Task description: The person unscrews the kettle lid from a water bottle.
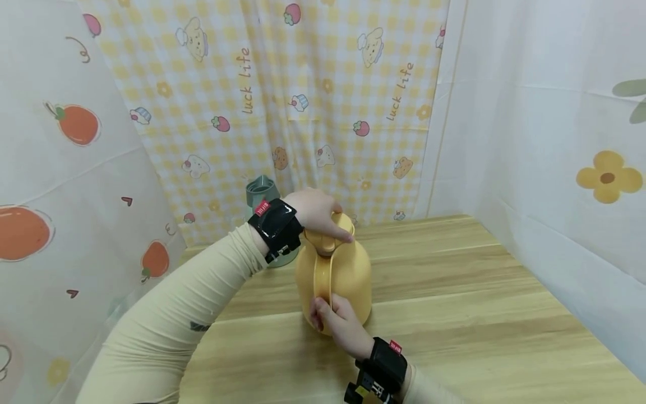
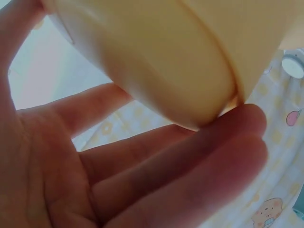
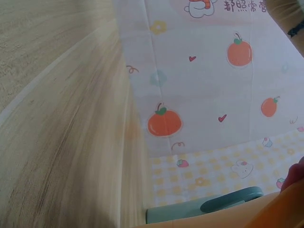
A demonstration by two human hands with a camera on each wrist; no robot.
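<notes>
A yellow thermos jug (image 1: 358, 275) stands on the table in the head view, its handle toward me. With fingers and thumb spread around the rim, my left hand (image 1: 315, 210) holds the round yellow lid (image 1: 345, 222) on its top. From below in the left wrist view, the lid (image 2: 142, 57) fills the upper part and the left fingers (image 2: 180, 161) reach along its edge. Lower down, my right hand (image 1: 348, 328) grips the jug's handle (image 1: 323, 278) near its bottom end. In the right wrist view only part of the yellow jug (image 3: 223, 220) shows at the bottom.
Behind the left wrist stands a teal jug (image 1: 262, 191), partly hidden; the right wrist view catches the same teal jug (image 3: 178, 213) with its handle. Printed cloth curtains (image 1: 323, 101) close off the back and both sides of the wooden table (image 1: 444, 292).
</notes>
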